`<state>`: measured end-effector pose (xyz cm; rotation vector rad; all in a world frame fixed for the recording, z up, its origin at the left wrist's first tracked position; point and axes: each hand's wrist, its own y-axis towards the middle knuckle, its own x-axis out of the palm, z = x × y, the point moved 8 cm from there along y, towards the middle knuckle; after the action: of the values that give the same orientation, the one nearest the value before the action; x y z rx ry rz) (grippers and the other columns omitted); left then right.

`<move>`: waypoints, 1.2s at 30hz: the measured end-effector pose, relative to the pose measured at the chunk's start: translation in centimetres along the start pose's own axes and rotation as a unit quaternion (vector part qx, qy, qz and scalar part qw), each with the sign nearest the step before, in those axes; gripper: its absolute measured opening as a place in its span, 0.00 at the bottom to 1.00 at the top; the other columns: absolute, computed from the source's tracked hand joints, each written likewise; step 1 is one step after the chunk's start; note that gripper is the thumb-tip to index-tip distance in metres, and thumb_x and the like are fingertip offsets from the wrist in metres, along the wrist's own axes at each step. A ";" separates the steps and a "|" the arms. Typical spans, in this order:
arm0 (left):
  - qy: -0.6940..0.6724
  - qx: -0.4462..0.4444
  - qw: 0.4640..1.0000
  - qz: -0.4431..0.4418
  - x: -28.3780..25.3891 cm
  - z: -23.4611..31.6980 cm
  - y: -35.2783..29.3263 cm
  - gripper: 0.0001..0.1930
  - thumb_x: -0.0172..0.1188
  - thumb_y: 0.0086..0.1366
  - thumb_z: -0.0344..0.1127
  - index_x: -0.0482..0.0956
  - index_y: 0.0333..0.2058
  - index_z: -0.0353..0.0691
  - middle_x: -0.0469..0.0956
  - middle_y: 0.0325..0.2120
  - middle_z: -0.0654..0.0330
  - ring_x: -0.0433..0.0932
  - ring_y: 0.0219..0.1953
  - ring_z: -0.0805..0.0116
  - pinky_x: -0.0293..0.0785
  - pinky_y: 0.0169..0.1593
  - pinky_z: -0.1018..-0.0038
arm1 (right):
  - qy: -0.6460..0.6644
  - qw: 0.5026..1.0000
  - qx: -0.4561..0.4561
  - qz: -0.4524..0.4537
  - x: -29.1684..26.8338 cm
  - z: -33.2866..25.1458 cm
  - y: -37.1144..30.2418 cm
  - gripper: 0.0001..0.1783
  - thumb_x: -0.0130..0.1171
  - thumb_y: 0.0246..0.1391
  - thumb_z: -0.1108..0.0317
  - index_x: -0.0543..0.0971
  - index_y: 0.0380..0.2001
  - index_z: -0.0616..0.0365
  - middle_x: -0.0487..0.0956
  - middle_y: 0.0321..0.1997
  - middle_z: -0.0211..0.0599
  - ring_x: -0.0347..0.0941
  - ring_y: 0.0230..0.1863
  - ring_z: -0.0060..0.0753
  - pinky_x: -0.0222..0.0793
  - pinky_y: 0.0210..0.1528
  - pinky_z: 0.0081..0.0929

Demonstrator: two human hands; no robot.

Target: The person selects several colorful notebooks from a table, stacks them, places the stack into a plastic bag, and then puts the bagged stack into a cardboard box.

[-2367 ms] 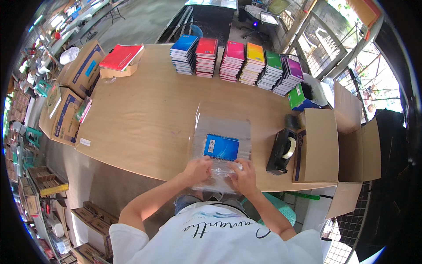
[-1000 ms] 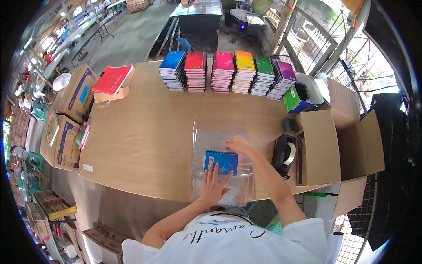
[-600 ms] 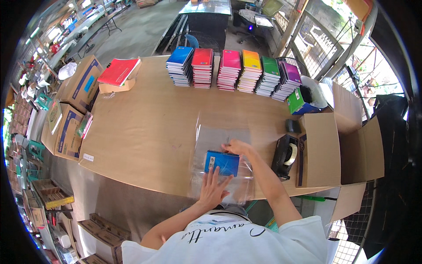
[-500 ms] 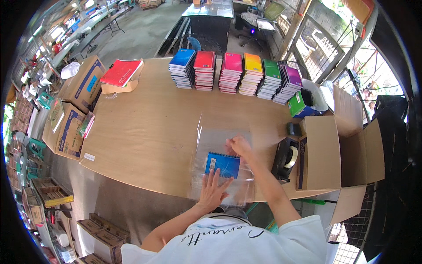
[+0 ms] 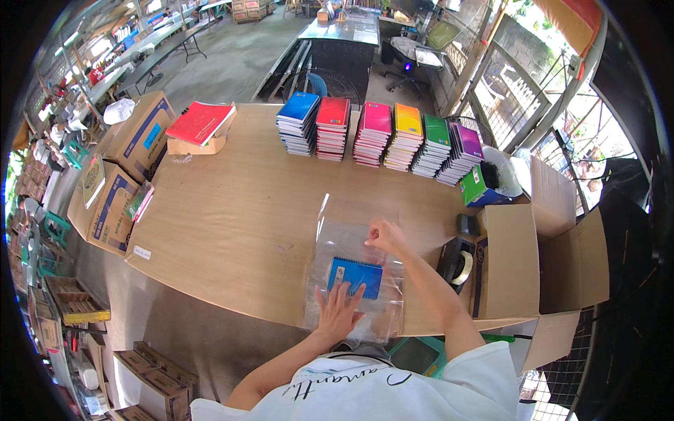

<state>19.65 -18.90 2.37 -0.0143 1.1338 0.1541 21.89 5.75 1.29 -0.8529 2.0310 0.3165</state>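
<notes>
Two hands work on a blue notebook inside a clear plastic bag.

The left hand (image 5: 339, 312) lies flat with fingers spread, pressing the near edge of the blue notebook (image 5: 355, 276) in the clear plastic bag (image 5: 354, 270), at the table's (image 5: 232, 210) 6 o'clock edge. The right hand (image 5: 384, 236), at the notebook's 1 o'clock, looks curled on the bag's far part; I cannot tell if it pinches. A moment ago both hands sat almost the same; one second ago the right hand reached farther up. The tape holder (image 5: 458, 261) sits at 3 o'clock.
</notes>
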 end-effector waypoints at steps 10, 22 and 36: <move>-0.030 -0.007 0.999 0.042 -0.3 -0.2 0.8 0.39 0.67 0.49 0.48 0.62 0.61 0.66 0.47 0.62 0.41 0.48 0.64 0.39 0.48 0.63 0.47 | 0.000 0.987 -0.156 0.037 -0.1 -5.0 -3.7 0.08 0.58 0.42 0.73 0.83 0.28 0.55 0.78 0.31 0.39 0.76 0.34 0.43 0.72 0.38 0.35; 0.004 -0.059 0.998 0.032 1.9 -0.1 1.2 0.48 0.70 0.42 0.54 0.59 0.63 0.52 0.34 0.66 0.39 0.36 0.68 0.37 0.42 0.66 0.49 | -0.040 0.973 -0.180 0.142 3.9 -8.0 -11.5 0.08 0.57 0.36 0.79 0.80 0.23 0.58 0.74 0.27 0.38 0.73 0.33 0.42 0.71 0.35 0.36; 0.089 -0.118 0.986 0.076 4.4 -0.4 2.5 0.44 0.58 0.54 0.51 0.49 0.64 0.36 0.34 0.66 0.40 0.30 0.68 0.36 0.33 0.66 0.45 | -0.053 0.970 -0.163 0.173 4.1 -9.4 -12.7 0.07 0.58 0.36 0.78 0.80 0.23 0.58 0.74 0.27 0.36 0.72 0.33 0.41 0.69 0.34 0.35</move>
<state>20.79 -15.95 -1.60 -0.1551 1.2896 0.4293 22.97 -10.21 4.60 -0.6515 2.0518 0.8924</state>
